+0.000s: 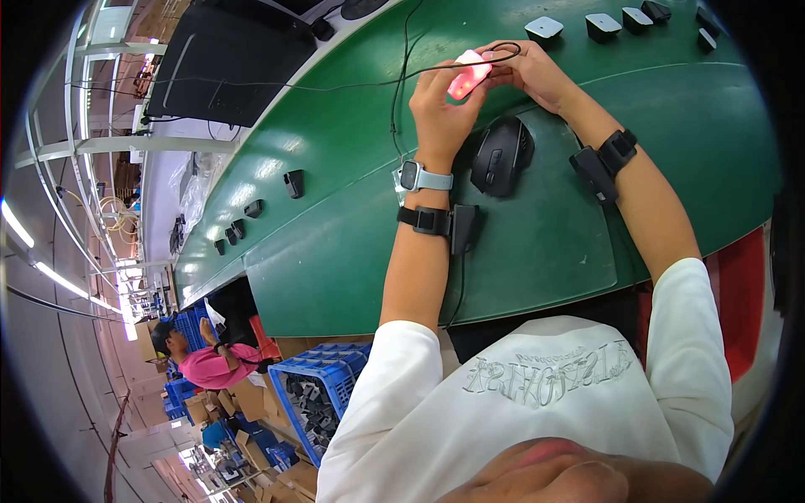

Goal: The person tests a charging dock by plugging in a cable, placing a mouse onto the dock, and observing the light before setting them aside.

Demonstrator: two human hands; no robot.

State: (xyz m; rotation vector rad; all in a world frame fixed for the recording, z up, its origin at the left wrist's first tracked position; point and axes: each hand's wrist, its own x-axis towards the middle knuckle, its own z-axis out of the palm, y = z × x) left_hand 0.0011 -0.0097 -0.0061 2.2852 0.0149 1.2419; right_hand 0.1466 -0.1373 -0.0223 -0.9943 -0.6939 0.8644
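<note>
My left hand [444, 113] grips a small device [470, 77] with a pale casing, lit pink-red from within, and a dark edge. Closed at the device's right end, my right hand [537, 74] pinches a thin black cable [360, 85] where it loops over the fingers; whether its end is in the device is hidden. Just below the hands lies a black computer mouse [502, 157] on a clear mat. A light-blue-banded watch and a black strapped module are on my left wrist, and another strapped module is on my right forearm.
Several black devices with pale tops [603, 27] stand along the green table's [335, 285] far right. More small black pieces [293, 184] sit on its left. A dark monitor [231, 63] is at upper left. A blue crate [335, 369] of black parts and a person in pink [218, 366] are lower left.
</note>
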